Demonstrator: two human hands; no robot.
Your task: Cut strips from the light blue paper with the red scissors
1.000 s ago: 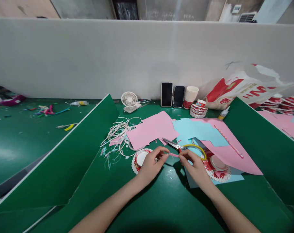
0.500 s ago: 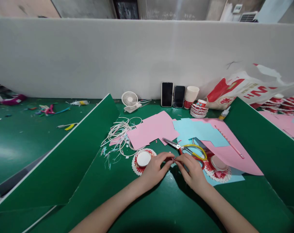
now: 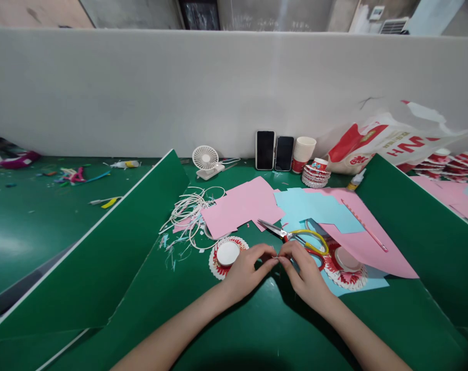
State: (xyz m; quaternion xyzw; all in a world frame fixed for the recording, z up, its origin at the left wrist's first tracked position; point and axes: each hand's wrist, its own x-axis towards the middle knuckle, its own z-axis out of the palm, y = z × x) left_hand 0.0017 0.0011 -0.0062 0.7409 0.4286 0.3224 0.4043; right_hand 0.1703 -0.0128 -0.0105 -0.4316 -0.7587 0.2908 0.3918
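My left hand (image 3: 246,269) and my right hand (image 3: 303,270) meet fingertip to fingertip over the green table (image 3: 257,319), pinching a small pink paper piece (image 3: 276,256) that the fingers almost wholly hide. Just behind them lie scissors (image 3: 291,236) with yellow and red handles. A flattened red-and-white paper cup (image 3: 226,253) sits left of my left hand, and another one (image 3: 345,265) lies to the right on blue paper.
Pink sheets (image 3: 243,206) and blue sheets (image 3: 314,206) cover the middle, with white rim rings (image 3: 189,211) to their left. A small fan (image 3: 205,159), two phones (image 3: 274,150), stacked cups (image 3: 305,149) and a plastic bag (image 3: 388,141) line the wall. Green dividers (image 3: 102,257) rise on both sides.
My hands came together: the pink strip held stretched between them a second ago is now squeezed small between the touching fingertips. Both hands drew slightly nearer to me.
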